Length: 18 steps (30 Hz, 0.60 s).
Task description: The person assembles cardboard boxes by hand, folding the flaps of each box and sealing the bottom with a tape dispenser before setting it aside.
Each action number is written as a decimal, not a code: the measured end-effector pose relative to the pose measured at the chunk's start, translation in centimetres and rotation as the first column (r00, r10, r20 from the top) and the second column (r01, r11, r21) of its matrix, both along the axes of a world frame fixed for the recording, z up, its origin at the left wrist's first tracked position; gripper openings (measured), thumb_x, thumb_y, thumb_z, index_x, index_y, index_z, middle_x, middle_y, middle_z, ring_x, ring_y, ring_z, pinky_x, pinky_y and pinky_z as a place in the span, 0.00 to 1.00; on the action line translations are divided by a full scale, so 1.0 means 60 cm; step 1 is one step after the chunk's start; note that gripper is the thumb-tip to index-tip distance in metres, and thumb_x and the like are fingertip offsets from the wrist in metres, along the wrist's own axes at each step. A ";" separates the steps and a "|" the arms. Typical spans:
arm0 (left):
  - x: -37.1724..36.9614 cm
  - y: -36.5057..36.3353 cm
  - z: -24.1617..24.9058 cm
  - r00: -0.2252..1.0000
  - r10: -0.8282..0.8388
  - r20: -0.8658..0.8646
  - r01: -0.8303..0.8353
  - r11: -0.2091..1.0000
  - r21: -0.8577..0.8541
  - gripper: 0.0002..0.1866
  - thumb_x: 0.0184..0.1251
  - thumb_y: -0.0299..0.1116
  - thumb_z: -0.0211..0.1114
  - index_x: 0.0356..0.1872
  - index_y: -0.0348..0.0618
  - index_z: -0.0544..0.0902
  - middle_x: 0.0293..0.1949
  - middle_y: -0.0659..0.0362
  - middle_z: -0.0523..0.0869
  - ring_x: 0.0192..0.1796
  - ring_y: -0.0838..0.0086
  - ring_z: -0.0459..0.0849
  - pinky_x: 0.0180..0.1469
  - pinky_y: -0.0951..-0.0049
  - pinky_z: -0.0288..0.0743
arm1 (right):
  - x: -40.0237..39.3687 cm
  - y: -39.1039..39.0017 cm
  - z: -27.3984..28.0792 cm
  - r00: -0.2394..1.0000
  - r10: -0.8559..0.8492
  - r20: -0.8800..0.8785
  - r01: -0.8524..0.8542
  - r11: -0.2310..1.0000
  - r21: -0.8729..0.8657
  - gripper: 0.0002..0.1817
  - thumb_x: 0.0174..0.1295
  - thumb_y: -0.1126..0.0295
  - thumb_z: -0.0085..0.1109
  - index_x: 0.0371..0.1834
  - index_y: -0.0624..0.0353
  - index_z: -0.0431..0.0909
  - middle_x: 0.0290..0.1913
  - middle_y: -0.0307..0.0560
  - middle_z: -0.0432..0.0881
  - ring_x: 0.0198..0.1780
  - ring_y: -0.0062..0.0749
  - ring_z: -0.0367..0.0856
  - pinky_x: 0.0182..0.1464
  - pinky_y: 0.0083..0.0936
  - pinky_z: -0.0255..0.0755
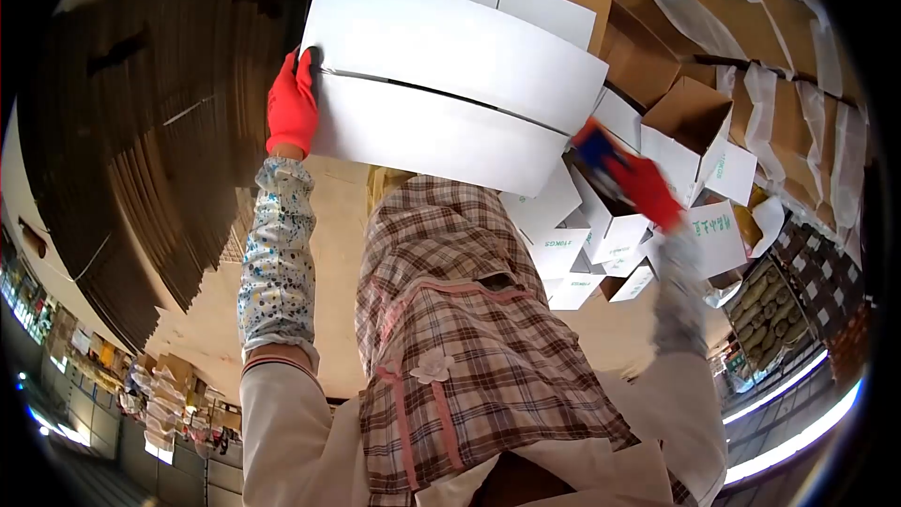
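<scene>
A white carton [450, 52] lies in front of me with its two long flaps folded in and a narrow dark gap between them. At its left end my left hand [294, 105], in a red glove, grips the edge, fingers on the side near the gap. My right hand [646, 190], also red-gloved and blurred by motion, is closed on a blue and red tool [601, 152] at the carton's right end. What kind of tool it is cannot be made out.
Several open white boxes [685, 136] with green print are heaped on the right. Flattened brown cardboard [160, 169] is stacked on the left. Brown cartons with clear tape [788, 66] stand at the upper right.
</scene>
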State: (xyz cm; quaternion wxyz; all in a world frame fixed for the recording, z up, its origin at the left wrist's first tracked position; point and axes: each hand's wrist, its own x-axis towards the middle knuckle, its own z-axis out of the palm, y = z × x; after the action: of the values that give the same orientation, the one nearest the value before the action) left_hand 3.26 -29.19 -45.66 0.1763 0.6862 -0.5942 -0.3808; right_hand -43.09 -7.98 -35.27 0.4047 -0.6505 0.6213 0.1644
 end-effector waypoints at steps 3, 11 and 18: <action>0.025 -0.010 -0.007 0.998 -0.010 -0.059 0.011 1.000 0.008 0.22 0.74 0.45 0.48 0.58 0.40 0.74 0.51 0.47 0.81 0.56 0.57 0.78 0.58 0.68 0.68 | 0.082 0.048 -0.218 0.976 -0.196 -0.090 0.154 0.925 -0.348 0.17 0.65 0.62 0.49 0.50 0.62 0.75 0.37 0.55 0.81 0.34 0.43 0.80 0.38 0.33 0.75; 0.048 -0.025 -0.044 0.906 0.126 -0.405 -0.008 0.960 0.280 0.25 0.76 0.47 0.43 0.63 0.38 0.71 0.59 0.55 0.77 0.59 0.69 0.74 0.62 0.72 0.65 | 0.126 0.011 -0.314 -0.048 -0.792 0.608 0.999 -0.026 0.045 0.19 0.67 0.59 0.47 0.52 0.61 0.73 0.45 0.50 0.81 0.47 0.42 0.80 0.50 0.32 0.73; 0.006 0.017 -0.156 0.763 0.430 -0.483 0.169 0.588 0.791 0.25 0.72 0.46 0.50 0.58 0.36 0.74 0.51 0.54 0.82 0.52 0.69 0.79 0.58 0.68 0.72 | -0.021 0.039 -0.148 0.149 -0.916 0.373 0.977 0.080 -0.196 0.14 0.69 0.66 0.42 0.49 0.61 0.75 0.39 0.48 0.80 0.41 0.31 0.80 0.45 0.24 0.74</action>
State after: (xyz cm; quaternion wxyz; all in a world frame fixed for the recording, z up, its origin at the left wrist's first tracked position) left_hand 3.60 -28.19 -55.01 0.0681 0.5646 -0.2070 -0.7961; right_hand -44.33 -5.63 -44.16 0.3186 -0.1671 0.8776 -0.3168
